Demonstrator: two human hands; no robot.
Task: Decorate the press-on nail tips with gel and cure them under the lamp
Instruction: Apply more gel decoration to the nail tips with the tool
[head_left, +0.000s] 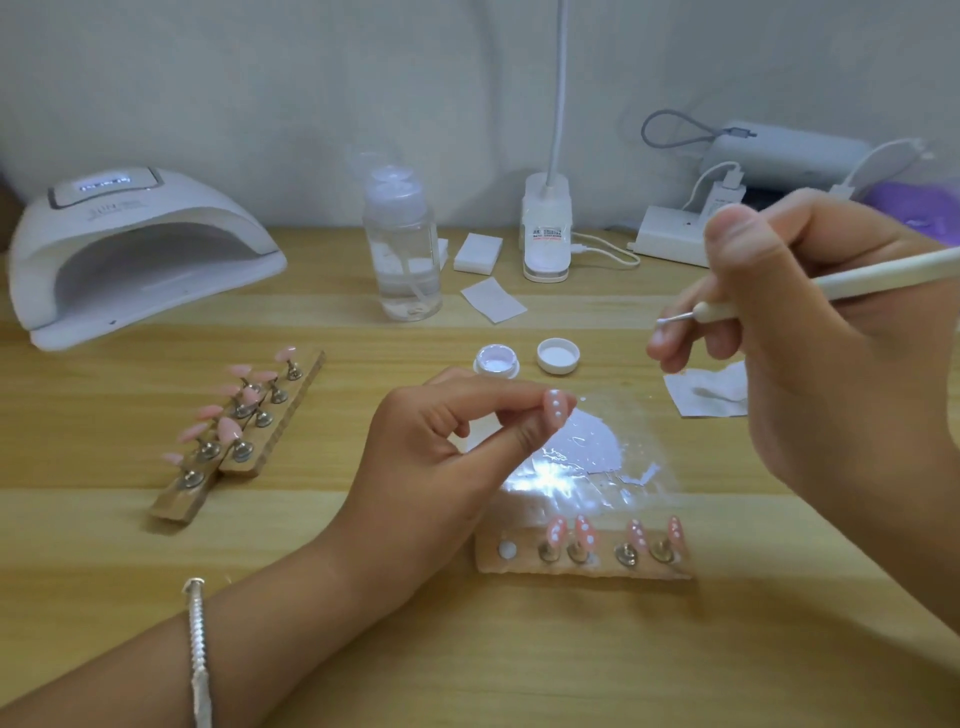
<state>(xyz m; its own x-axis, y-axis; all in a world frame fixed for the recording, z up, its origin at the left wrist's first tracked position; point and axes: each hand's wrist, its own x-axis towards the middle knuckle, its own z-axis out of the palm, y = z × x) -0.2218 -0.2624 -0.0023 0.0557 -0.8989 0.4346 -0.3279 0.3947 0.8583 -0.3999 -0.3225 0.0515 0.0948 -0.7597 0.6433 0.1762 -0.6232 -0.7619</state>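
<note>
Head view.
- Left hand (447, 431): pinching a dotted tip (557, 410) between thumb and fingers, above the film (597, 457).
- Right hand (810, 322): gripping the tool (779, 296) like a pen, its point hanging well apart from that tip.
- Pot (496, 359): sitting open behind.
- Holder (582, 564): carrying four dotted tips, one slot standing empty.
- Handling: probably calling for a braced wrist, a small gel load, and dots matching the neighbours' spacing.

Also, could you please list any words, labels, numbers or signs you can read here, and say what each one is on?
"SUN": probably, on the curing lamp housing; what follows it is blurred.
Lamp display: lit characters, too blurred to read.
Sticker on the clip light: print too small to read.
</note>
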